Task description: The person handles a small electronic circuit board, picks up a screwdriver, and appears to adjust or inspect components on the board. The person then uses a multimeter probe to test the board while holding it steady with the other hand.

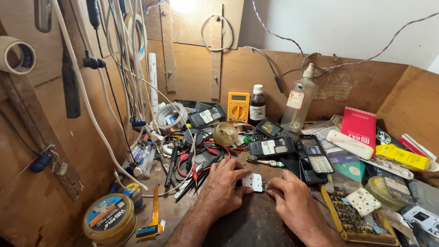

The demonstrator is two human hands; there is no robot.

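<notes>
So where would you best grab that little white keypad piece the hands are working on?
Probably by its two short side edges, as the hands do now: the left hand comes in from the left and the right hand from the right. The white keypad piece is thin and lies flat on the wooden bench, so its top offers no hold; only the edges do.

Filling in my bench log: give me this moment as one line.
left hand: on small white keypad sheet | right hand: pinching its right edge | behind: open black phones | surface: cluttered wooden bench
</notes>
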